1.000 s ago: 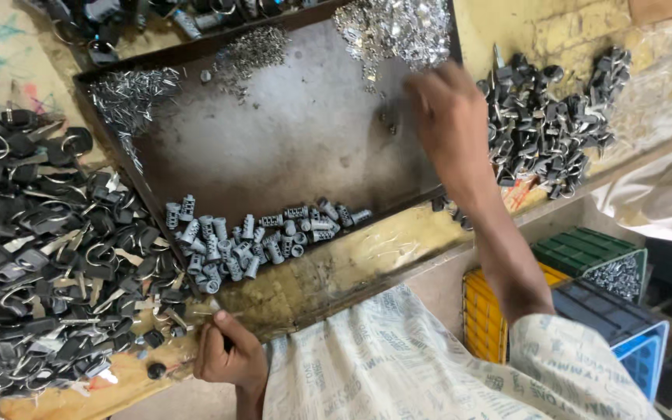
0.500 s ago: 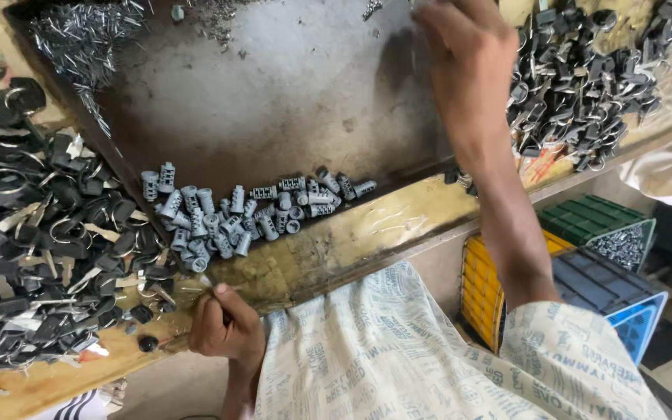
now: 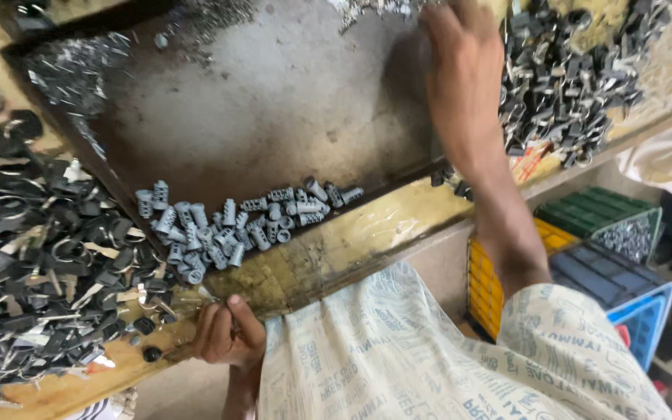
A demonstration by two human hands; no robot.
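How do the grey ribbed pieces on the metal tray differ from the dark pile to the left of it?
The grey ribbed pieces are light grey, short cylinders; the dark pile is black, with flat bits and rings. The grey pieces form a small row along the edge of the metal tray; the dark pile is far larger and lies on the bench. Both lie loose and unsorted.

2 hands show: 1 left hand (image 3: 227, 334) and 1 right hand (image 3: 464, 78). 1 metal tray (image 3: 274, 109) holds dozens of grey cylinders (image 3: 227, 222), too many to count. 3 crates (image 3: 600, 225) stand below.
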